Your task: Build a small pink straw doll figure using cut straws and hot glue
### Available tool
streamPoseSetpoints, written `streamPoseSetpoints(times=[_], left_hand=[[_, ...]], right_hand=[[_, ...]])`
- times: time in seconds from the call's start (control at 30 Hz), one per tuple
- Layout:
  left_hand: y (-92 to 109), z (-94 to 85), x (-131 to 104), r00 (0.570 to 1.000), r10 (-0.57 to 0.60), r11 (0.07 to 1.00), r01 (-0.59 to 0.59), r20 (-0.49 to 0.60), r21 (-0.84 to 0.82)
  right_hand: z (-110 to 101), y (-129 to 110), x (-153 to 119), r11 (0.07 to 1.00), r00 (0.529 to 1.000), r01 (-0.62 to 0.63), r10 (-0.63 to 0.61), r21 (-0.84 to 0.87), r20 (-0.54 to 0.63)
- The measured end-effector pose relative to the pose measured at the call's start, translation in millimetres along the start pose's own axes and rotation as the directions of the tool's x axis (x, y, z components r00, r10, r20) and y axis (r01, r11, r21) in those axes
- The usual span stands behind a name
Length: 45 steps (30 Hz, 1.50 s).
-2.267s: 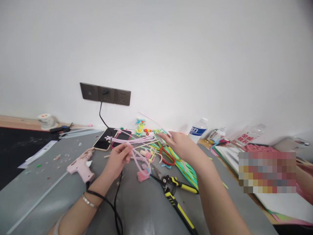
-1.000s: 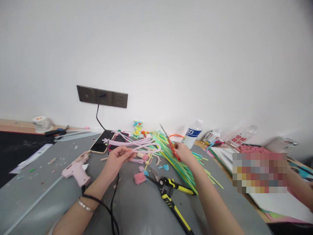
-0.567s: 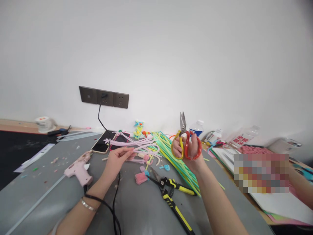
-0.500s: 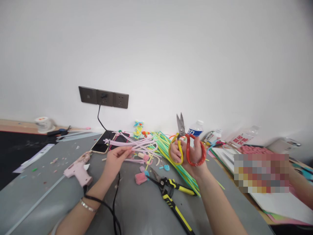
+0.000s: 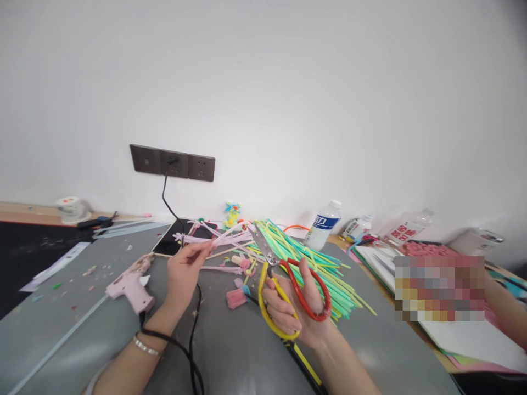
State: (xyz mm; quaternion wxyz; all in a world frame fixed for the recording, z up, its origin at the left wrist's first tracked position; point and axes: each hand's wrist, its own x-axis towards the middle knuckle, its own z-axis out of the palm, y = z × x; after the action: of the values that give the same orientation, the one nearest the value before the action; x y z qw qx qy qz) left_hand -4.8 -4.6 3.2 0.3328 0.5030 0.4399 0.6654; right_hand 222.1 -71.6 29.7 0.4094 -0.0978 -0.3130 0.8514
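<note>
- Far left, the pink glue gun (image 5: 132, 288) lies on the grey table (image 5: 230, 356), as it did a second ago
- Next to it, the phone (image 5: 168, 242) lies flat, with loose pink lengths (image 5: 191, 240) beside it and over part of the table
- The left hand (image 5: 185, 269) has its fingertips together, pinched on the pink stem (image 5: 230, 232) – this stretches from the pinch toward the right, raised a little, where half a second ago it lay lower among the loose lengths
- In the middle, the scissors (image 5: 270, 258) have changed most: they stood points-up in front of the bottle (image 5: 323, 224), and now lean left, tips right by the far end of the pink stem; whether it lies between the blades I cannot tell
- The right hand (image 5: 307, 315) is closed around the scissors, fingers through the yellow loop and thumb through the red one; it has come lower and nearer the left hand, though the two remain apart
- That suggests the tool has been brought up to the held piece – a cut seems close, but none shows
- Beneath, the cutters (image 5: 304, 364) are now largely hidden, one handle showing
- To the right, the green bundle (image 5: 340, 282) lies spread behind the right hand, and the bottle is in fuller view
</note>
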Motion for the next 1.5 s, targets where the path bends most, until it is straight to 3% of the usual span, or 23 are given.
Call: streamPoseSetpoints(times=[0.2, 0.6, 0.87, 1.1, 1.33, 1.5], left_hand=[[5.4, 1.1, -3.7, 0.994, 0.083, 0.995, -0.087, 0.075, 0.055], [5.3, -2.1, -6.0, 0.991, 0.12, 0.985, -0.127, 0.063, 0.116], [13.7, -1.1, -7.2, 0.985, 0.143, 0.988, -0.148, 0.092, 0.051], [13.2, -2.8, -7.5, 0.972, 0.192, 0.972, -0.208, 0.138, 0.109], [13.7, -1.3, -6.4, 0.988, 0.104, 0.991, -0.112, 0.111, 0.069], [13.8, -3.1, -6.3, 0.984, 0.127, 0.986, -0.139, 0.124, 0.092]], right_hand=[[0.3, -4.2, 7.9, 0.999, 0.994, 0.029, -0.027, 0.021, -0.105], [16.2, -6.4, 16.2, 0.982, 0.995, 0.077, -0.063, 0.174, -0.084], [12.4, 1.3, 16.2, 0.953, 0.992, 0.083, -0.052, 0.29, -0.115], [14.4, -2.5, 15.1, 0.955, 0.992, 0.103, -0.079, 0.279, -0.096], [21.4, -9.8, 13.1, 0.98, 0.991, 0.108, -0.093, 0.165, -0.098], [16.0, -13.1, 10.6, 0.975, 0.978, 0.169, -0.149, 0.143, -0.144]])
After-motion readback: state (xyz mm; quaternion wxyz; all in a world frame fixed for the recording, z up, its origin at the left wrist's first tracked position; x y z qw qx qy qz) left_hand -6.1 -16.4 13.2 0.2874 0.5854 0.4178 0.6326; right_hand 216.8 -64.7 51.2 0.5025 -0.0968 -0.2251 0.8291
